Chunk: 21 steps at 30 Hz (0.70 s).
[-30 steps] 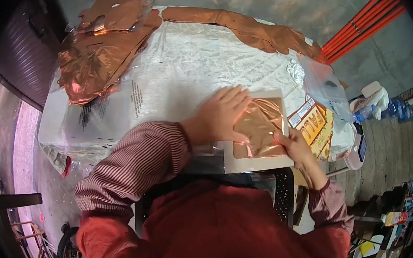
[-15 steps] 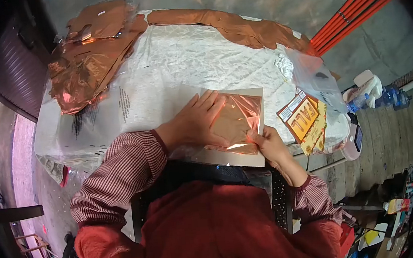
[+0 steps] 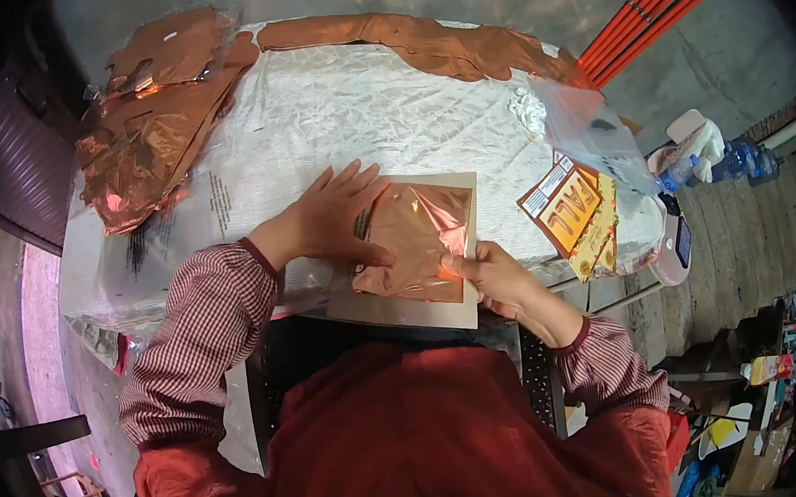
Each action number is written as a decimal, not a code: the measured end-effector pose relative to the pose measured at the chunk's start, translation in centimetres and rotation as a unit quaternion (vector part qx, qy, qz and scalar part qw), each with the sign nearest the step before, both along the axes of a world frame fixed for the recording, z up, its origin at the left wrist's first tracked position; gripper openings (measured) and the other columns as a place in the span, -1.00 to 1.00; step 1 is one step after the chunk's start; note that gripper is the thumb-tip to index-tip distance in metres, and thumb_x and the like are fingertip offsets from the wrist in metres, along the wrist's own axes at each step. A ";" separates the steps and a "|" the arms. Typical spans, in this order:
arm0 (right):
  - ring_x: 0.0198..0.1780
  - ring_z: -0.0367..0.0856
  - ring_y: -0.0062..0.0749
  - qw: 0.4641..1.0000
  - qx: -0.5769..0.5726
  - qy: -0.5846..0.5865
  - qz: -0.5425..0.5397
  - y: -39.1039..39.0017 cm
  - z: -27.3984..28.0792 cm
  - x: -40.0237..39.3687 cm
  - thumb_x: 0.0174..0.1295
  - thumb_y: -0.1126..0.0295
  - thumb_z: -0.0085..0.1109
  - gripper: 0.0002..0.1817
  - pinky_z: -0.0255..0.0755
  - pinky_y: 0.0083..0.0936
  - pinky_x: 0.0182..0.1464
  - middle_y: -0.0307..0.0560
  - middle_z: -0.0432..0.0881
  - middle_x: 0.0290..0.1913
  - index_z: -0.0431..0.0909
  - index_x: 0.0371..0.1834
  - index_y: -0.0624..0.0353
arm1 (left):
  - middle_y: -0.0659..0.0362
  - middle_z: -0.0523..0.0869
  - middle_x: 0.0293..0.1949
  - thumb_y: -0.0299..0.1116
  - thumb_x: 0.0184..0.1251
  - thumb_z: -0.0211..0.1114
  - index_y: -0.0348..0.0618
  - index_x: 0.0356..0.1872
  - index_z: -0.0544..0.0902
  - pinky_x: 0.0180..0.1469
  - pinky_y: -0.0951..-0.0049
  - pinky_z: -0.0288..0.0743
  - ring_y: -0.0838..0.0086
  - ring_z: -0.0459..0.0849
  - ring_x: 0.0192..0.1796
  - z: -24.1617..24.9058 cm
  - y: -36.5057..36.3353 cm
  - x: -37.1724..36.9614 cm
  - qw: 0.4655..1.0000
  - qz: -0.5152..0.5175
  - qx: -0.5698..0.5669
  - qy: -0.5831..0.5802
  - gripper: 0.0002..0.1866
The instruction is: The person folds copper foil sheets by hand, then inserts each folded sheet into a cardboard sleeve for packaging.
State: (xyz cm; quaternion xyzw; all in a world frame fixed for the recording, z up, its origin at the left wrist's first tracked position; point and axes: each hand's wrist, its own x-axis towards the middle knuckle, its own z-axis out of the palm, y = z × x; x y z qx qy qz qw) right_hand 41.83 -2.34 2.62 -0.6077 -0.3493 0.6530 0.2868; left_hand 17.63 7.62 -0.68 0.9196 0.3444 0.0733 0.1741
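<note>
A beige card (image 3: 414, 312) lies at the front edge of the table, with a shiny, folded copper-coloured foil piece (image 3: 413, 237) flat on top of it. My left hand (image 3: 330, 220) is open over the card's left side, fingers spread. Its thumb reaches across the foil's left part. At the right edge, my right hand (image 3: 502, 279) grips the card. The right thumb presses on the foil from above while the other fingers go under the card, partly hidden.
Large flat copper foil pieces (image 3: 147, 129) lie at the far left, and a long one (image 3: 417, 43) follows the back edge. Printed "FALL" cards (image 3: 571, 208), clear plastic (image 3: 592, 124) and a pale device with a display (image 3: 674, 246) are on the right. Orange poles (image 3: 653, 8) stand beyond.
My left hand has drawn back leftward, uncovering more of the foil. The right hand keeps its grip on the card's edge. The whole view has shifted slightly.
</note>
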 end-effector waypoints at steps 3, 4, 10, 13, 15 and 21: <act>-0.36 0.63 -0.51 0.995 -0.015 0.044 -0.089 -2.6 -1.0 -0.5 0.34 0.28 0.16 -0.69 0.56 -0.54 -0.36 -0.12 0.64 -0.26 0.45 -0.04 0.31 | -0.10 0.33 0.34 0.16 0.02 0.37 -0.22 0.30 0.34 0.41 0.06 0.04 0.01 0.18 0.43 1.3 -2.5 0.2 0.985 0.016 0.146 -0.092 -0.11; -0.25 0.67 -0.48 0.983 -0.012 0.086 -0.160 -3.9 -1.5 -0.6 0.36 0.30 0.12 -0.69 0.61 -0.51 -0.25 -0.10 0.65 -0.19 0.44 0.00 0.30 | -0.10 0.44 0.25 0.09 0.08 0.34 -0.22 0.21 0.43 0.29 0.08 0.21 0.02 0.34 0.31 1.3 -3.9 0.2 0.988 0.007 0.111 -0.109 -0.25; -0.08 0.65 -0.43 0.913 0.005 0.372 -0.166 -9.9 -6.8 -0.5 0.40 0.31 0.05 -0.79 0.59 -0.48 -0.08 -0.17 0.63 -0.05 0.47 0.01 0.13 | 0.04 0.71 -0.22 -0.23 0.26 0.30 -0.26 0.04 0.54 -0.22 0.27 0.56 0.18 0.71 -0.27 3.2 -15.7 -0.5 0.941 0.063 -0.324 -0.078 -0.59; -0.25 0.55 -0.60 0.877 0.007 0.444 -0.183 -9.9 -6.0 -3.3 0.41 0.29 0.04 -0.86 0.41 -0.63 -0.27 -0.28 0.61 -0.19 0.48 -0.09 0.06 | 0.11 0.70 -0.12 -0.31 0.31 0.28 -0.28 0.08 0.52 -0.09 0.35 0.54 0.39 0.68 -0.13 -1.9 -18.5 0.3 0.837 0.163 -0.404 -0.331 -0.62; -0.30 0.54 -0.72 0.899 -0.025 0.328 -0.290 -8.8 -1.7 -6.2 0.44 0.27 -0.02 -0.84 0.37 -0.75 -0.37 -0.30 0.62 -0.19 0.50 -0.08 0.05 | 0.10 0.69 -0.09 -0.38 0.28 0.28 -0.28 0.12 0.50 0.00 0.39 0.50 0.42 0.66 -0.07 -3.6 -20.0 2.0 0.784 0.175 -0.411 -0.431 -0.59; 0.09 0.56 -0.36 0.871 -0.050 0.439 -0.214 -8.6 -5.9 -4.3 0.47 0.24 -0.12 -0.67 0.41 -0.42 0.18 -0.17 0.57 0.12 0.38 0.20 0.09 | 0.15 0.64 -0.02 -0.48 0.24 0.28 -0.32 0.18 0.43 0.10 0.47 0.45 0.52 0.58 0.03 -3.8 -20.5 2.5 0.721 0.202 -0.400 -0.528 -0.53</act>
